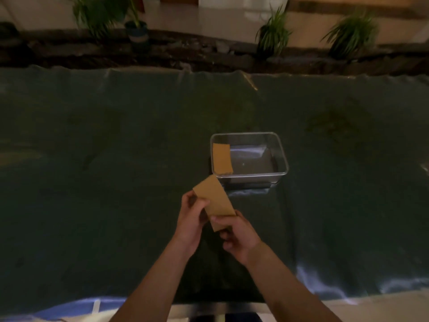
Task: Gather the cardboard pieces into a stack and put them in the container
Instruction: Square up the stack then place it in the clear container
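Head view, left hand (pixel 190 214), right hand (pixel 234 235) gripping cardboard (pixel 214 202)

The one camera sits on my head. It looks forward and down at the bench (pixel 116 159), close over my two hands, with the plants (pixel 274 36) far off along the top.

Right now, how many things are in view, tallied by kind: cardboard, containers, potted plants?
Cardboard pieces: 2, one held by the left hand and right hand, though it may be a stack; one in the container.
Clear containers: 1
Plants: 4
Total: 7
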